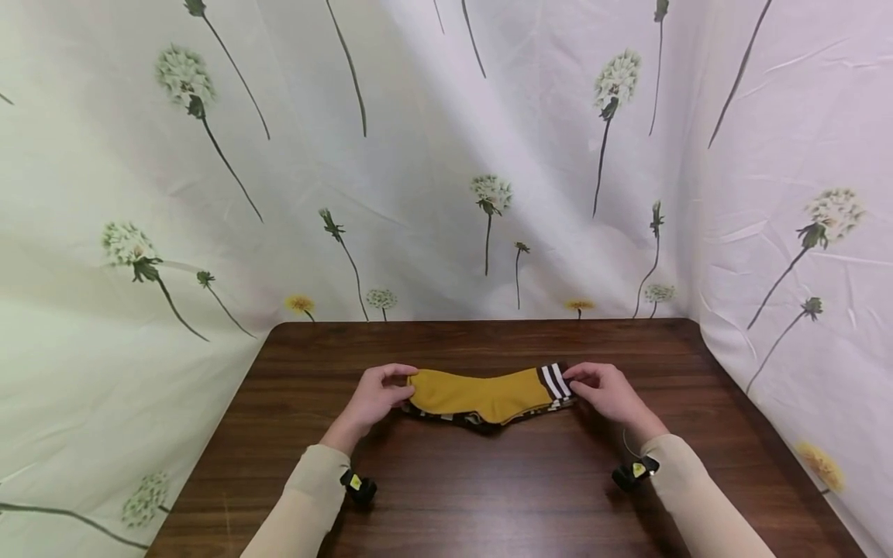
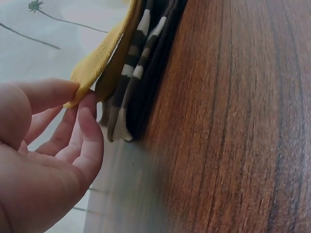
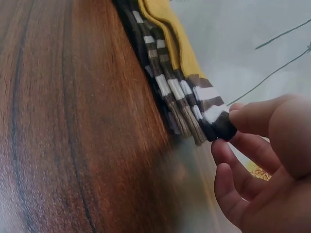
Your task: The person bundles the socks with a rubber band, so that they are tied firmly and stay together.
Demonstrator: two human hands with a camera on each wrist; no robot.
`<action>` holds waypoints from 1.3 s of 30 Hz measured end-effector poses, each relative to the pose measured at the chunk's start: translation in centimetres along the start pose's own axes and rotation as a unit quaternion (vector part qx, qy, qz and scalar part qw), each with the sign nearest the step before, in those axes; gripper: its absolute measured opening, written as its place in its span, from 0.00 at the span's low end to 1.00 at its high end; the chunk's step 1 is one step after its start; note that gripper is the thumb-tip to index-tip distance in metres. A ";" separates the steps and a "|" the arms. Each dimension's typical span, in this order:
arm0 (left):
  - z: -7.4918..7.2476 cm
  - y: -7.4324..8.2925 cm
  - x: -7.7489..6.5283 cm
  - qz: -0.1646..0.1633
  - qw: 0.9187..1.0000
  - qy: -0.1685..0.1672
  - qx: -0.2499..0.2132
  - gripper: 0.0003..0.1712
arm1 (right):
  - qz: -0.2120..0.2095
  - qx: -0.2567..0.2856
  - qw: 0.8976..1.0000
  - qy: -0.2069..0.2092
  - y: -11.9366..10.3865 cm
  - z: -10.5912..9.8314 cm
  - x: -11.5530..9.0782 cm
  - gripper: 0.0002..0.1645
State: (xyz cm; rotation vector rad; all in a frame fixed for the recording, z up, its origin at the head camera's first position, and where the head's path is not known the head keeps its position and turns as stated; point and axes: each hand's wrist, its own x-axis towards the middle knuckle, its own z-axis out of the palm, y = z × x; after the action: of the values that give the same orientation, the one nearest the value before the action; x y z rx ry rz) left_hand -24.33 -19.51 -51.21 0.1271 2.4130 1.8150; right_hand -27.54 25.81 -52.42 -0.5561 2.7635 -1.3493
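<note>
A stack of socks lies across the table, a mustard-yellow sock (image 1: 460,394) on top with a dark, white-striped cuff (image 1: 555,381) at the right. At the toe end, my left hand (image 1: 375,397) pinches the yellow fabric between thumb and fingers; the left wrist view shows that toe lifted a little off the layers below. My right hand (image 1: 608,391) pinches the striped cuff by its edge, thumb on top. Beneath the yellow layers are socks patterned in brown, grey and white (image 3: 163,82), with black fabric (image 2: 151,92) at the bottom of the pile.
The dark wood-grain table (image 1: 488,488) has rounded far corners. A white cloth (image 1: 432,155) printed with dandelions hangs behind it and along both sides. Small black devices are strapped at the left wrist (image 1: 359,487) and the right wrist (image 1: 635,471).
</note>
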 end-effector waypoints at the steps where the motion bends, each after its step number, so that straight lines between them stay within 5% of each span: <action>1: 0.0 -0.1 0.0 0.000 1.000 0.003 0.003 0.18 | 0.000 -0.003 1.000 -0.002 0.0 0.0 0.0 0.09; 22: 0.5 -0.7 0.8 -0.001 0.994 0.048 0.095 0.15 | -0.008 -0.045 0.999 -0.003 0.4 0.6 -0.2 0.10; 30: 0.4 -0.5 1.1 0.019 0.986 0.068 0.150 0.14 | 0.001 -0.045 0.999 -0.011 0.3 0.9 -0.2 0.11; 39: 0.5 -0.8 1.4 0.012 0.984 0.073 0.163 0.14 | -0.011 -0.076 0.997 0.002 0.6 1.2 0.2 0.12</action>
State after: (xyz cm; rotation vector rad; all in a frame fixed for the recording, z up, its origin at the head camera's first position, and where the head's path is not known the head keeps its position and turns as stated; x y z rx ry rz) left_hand -25.66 -19.06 -52.13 0.0543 2.8073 1.4700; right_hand -27.72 25.14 -53.59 -0.5920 2.8890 -1.1505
